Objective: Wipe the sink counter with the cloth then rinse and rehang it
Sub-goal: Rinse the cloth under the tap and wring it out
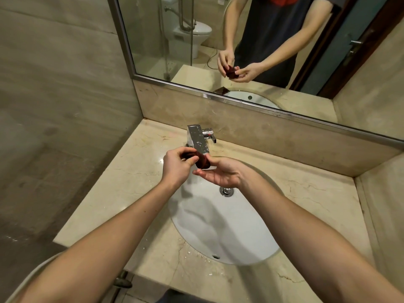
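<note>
The left hand (177, 166) is gripping one end of the bunched dark-red cloth (202, 163), fingers curled round it. The right hand (220, 174), palm up, is pinching the other end under its thumb. The cloth is being held just below the tap (197, 139) spout, over the sink (218, 226). No water is visibly running, so this is looking like the rinse or wring step. Next, I judge, one hand is needing to reach the tap lever, or both to twist the cloth. No readable writing is showing.
</note>
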